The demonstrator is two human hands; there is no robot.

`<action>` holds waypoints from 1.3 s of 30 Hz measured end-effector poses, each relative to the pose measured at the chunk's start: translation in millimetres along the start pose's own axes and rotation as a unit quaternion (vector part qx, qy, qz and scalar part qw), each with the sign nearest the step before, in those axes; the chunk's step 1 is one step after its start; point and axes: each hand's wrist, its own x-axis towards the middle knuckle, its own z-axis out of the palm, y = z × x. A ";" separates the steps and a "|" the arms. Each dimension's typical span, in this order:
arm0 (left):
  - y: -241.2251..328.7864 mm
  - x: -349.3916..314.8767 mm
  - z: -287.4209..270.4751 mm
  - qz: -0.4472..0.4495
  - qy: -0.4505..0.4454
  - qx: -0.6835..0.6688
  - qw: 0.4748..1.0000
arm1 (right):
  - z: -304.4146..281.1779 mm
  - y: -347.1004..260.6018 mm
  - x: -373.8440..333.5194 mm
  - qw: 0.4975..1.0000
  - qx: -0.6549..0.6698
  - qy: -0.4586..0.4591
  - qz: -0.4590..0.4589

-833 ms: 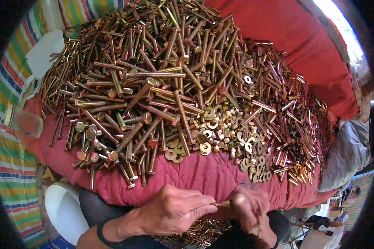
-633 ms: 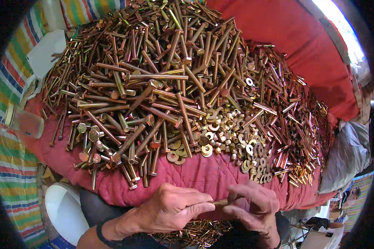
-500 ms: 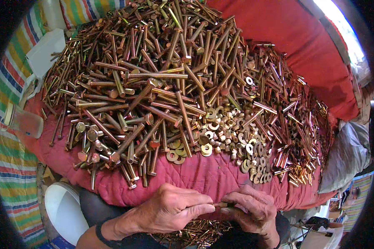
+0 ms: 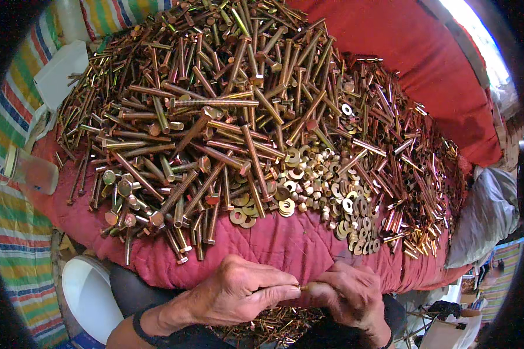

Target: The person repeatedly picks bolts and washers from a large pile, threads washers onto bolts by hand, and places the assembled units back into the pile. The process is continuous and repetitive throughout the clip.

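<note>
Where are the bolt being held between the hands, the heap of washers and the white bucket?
bolt (image 4: 301, 287), head view, the short brass bit showing between the fingertips.
heap of washers (image 4: 326, 189), head view, middle of the heap.
white bucket (image 4: 87, 294), head view, its white lid.

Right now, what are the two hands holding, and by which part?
A brass-coloured bolt, pinched between both hands: the left hand grips one end, the right hand covers the other. Only a short middle stretch shows.
</note>
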 end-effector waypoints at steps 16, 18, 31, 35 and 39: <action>3.0 0.3 -3.5 -0.070 -0.027 -0.011 0.997 | 12.3 -2.2 5.4 0.993 0.078 0.079 0.048; 3.6 -0.4 -5.2 -0.097 -0.036 -0.010 0.995 | 14.4 -0.2 4.5 0.991 0.102 0.083 0.036; -2.3 32.0 -25.1 0.260 0.123 0.495 0.820 | -30.5 50.6 44.4 0.956 -0.168 0.239 0.035; -21.8 50.9 -36.5 0.234 0.122 0.599 0.756 | -25.7 87.9 73.9 0.932 -0.293 0.208 -0.052; -32.7 55.6 -38.4 0.231 0.129 0.587 0.765 | -19.8 109.6 76.6 0.910 -0.395 0.117 -0.044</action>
